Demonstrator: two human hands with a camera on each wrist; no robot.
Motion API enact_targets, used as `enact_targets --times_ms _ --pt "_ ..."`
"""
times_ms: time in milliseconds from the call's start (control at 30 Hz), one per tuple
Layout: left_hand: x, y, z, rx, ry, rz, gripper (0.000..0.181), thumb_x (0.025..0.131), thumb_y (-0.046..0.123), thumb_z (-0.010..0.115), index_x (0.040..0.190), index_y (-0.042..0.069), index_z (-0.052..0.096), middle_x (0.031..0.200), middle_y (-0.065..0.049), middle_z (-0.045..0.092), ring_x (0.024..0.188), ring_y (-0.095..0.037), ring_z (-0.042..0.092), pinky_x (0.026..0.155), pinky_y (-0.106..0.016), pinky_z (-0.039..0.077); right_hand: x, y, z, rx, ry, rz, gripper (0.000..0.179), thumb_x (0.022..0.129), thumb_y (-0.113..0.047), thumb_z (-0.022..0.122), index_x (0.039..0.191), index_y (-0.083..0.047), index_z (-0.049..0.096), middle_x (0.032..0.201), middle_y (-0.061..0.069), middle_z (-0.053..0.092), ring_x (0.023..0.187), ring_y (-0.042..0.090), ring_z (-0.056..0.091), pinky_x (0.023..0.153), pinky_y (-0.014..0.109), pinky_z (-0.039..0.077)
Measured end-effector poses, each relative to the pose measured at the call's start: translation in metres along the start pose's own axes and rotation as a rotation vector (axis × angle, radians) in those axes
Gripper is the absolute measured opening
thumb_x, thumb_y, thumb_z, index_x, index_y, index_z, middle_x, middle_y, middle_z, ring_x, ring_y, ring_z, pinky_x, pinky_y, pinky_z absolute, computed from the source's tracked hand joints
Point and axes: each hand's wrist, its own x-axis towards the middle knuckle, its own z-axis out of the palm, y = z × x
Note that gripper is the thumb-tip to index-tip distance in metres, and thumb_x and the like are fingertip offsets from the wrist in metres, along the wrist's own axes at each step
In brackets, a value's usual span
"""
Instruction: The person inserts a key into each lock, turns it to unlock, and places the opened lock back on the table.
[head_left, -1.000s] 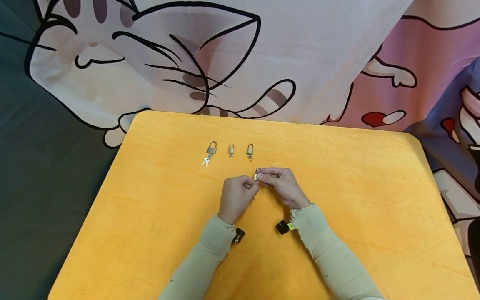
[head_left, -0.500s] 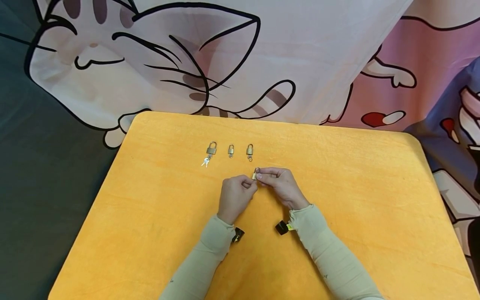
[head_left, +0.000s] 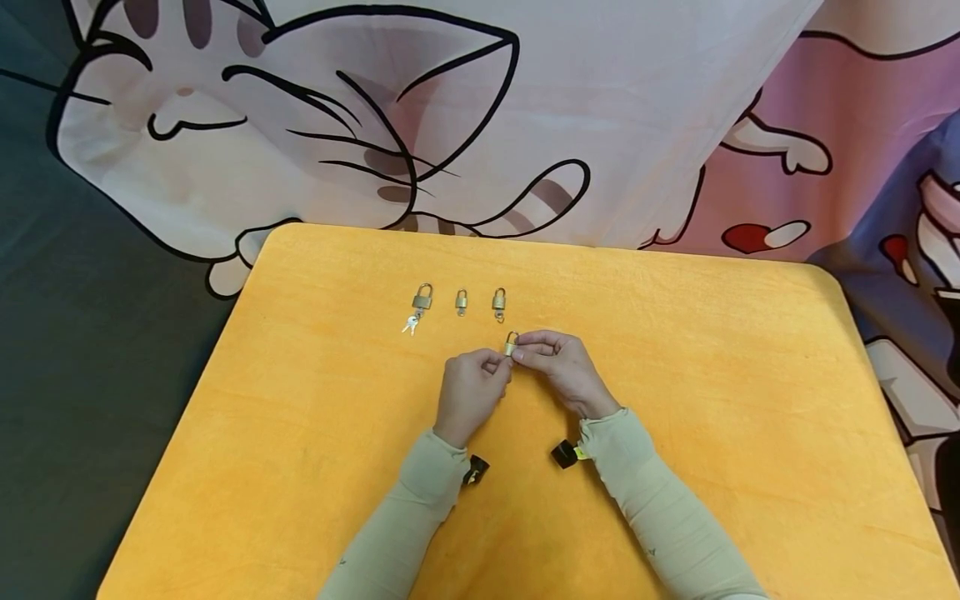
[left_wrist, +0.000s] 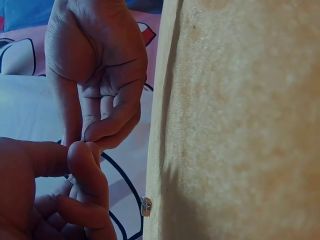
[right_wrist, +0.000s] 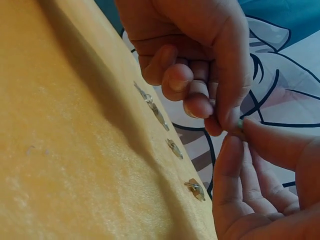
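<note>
Between the fingertips of both hands is a small brass padlock [head_left: 510, 346], its shackle pointing up and away. My right hand [head_left: 562, 371] pinches its right side with thumb and fingers. At its lower end, the thumb and forefinger of my left hand [head_left: 471, 393] close together in a pinch; I cannot tell what small part they grip. Seen from the right wrist, the fingertips of both hands meet round the lock and hide most of it. Beyond the hands lie three more brass padlocks in a row: a large one [head_left: 422, 302], a small one [head_left: 461, 300] and a medium one [head_left: 499, 302].
A pair of silver keys [head_left: 411, 323] hangs from the large padlock on the yellow table [head_left: 690, 350]. Small metal pieces stick out below the other two locks. Behind the table's far edge hangs a cat-print cloth [head_left: 637, 100]. Each wrist wears a black camera [head_left: 565, 454].
The held padlock has shifted slightly left and away from me, and more of its body shows. Both hands keep their pinches. The padlocks on the table lie as before.
</note>
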Motion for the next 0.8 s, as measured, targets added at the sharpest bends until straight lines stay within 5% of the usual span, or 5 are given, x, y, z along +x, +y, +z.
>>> enact_targets --times_ms 433,800 --pt "0.001 -0.001 -0.003 -0.085 -0.116 -0.068 0.023 0.1 0.018 0.065 0.091 -0.001 0.074 0.074 -0.007 0.072 0.057 -0.011 0.064 0.052 -0.026 0.052 0.002 0.004 -0.002 0.025 -0.013 0.019 0.027 0.092 0.009 0.065 0.117 0.017 0.06 0.088 0.002 0.075 0.084 0.014 0.072 0.084 0.034 0.058" --pt "0.001 -0.003 -0.002 -0.045 -0.157 -0.097 0.016 0.096 0.019 0.069 0.098 0.004 0.076 0.073 -0.005 0.072 0.057 -0.01 0.062 0.054 -0.027 0.051 0.009 0.006 -0.011 0.024 0.044 0.045 0.027 0.093 0.007 0.066 0.118 0.016 0.061 0.088 0.003 0.075 0.08 0.013 0.071 0.078 0.028 0.058"
